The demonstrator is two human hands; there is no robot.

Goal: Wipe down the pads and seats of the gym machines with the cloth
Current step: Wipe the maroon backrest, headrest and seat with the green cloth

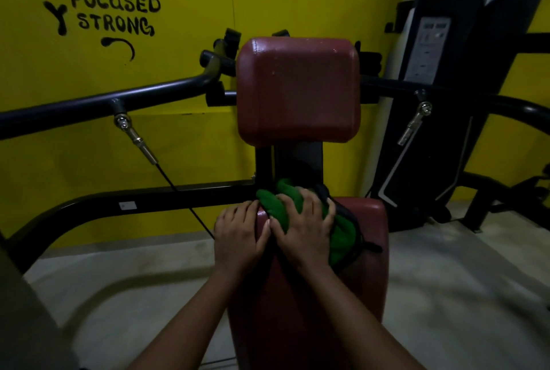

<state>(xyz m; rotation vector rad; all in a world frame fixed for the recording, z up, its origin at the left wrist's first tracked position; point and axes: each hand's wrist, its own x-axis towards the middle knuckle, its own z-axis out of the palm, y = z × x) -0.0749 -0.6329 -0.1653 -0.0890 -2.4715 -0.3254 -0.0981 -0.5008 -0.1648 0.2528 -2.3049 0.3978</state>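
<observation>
At a yellow-walled [178, 137] gym, the right grip [300, 229] clamps a bunched green cloth [340, 240] against the far end of a machine's red seat [373, 238], below the red back pad [297, 89]. The left grip [238, 235] rests on the seat's left edge, fingers relaxed.

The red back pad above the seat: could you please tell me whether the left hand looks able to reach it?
Probably yes: the left hand rests free on the seat beside the green cloth, and nothing stands between it and the back pad beyond.
</observation>
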